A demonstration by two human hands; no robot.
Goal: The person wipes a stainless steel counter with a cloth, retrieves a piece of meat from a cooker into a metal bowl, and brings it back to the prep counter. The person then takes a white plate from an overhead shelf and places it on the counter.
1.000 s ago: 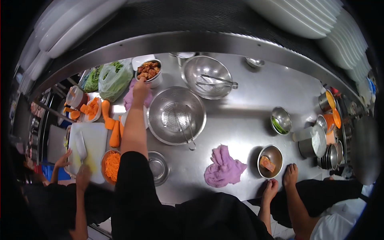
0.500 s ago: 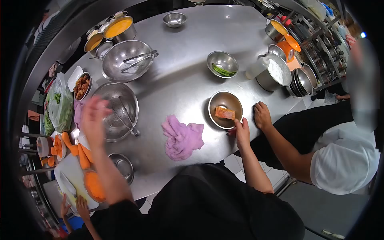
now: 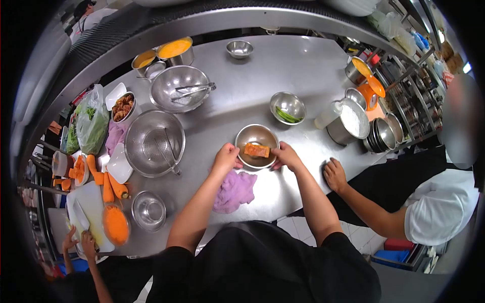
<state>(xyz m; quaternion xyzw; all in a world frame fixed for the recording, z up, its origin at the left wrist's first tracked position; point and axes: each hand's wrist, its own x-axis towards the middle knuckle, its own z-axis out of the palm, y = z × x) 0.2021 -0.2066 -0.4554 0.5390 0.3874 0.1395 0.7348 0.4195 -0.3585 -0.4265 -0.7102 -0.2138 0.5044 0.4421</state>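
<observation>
A small metal bowl [image 3: 256, 133] is held near the middle of the table, with an orange-brown block of food [image 3: 257, 150] lying inside it. My left hand [image 3: 226, 158] grips the bowl's left side, fingers closed at the rim. On the opposite side my right hand [image 3: 287, 156] holds the rim too. Some fingertips are hidden beneath the bowl. Just below it, close to my left wrist, lies a crumpled purple cloth [image 3: 235, 191]. Beyond the bowl, to the right, a second metal bowl [image 3: 284, 101] contains green pods [image 3: 288, 116].
A colander [image 3: 132, 147] and a large bowl [image 3: 161, 83], each with tongs, stand left. A pot of white powder [image 3: 339, 132] is at right. A co-worker's hand [image 3: 335, 175] rests on the table edge; another person's hands [image 3: 87, 244] are by the cutting board [image 3: 94, 202].
My left hand has come from over the colander to the bowl and taken hold of its left side. The bowl has moved left, closer to the purple cloth. The camera view has shifted.
</observation>
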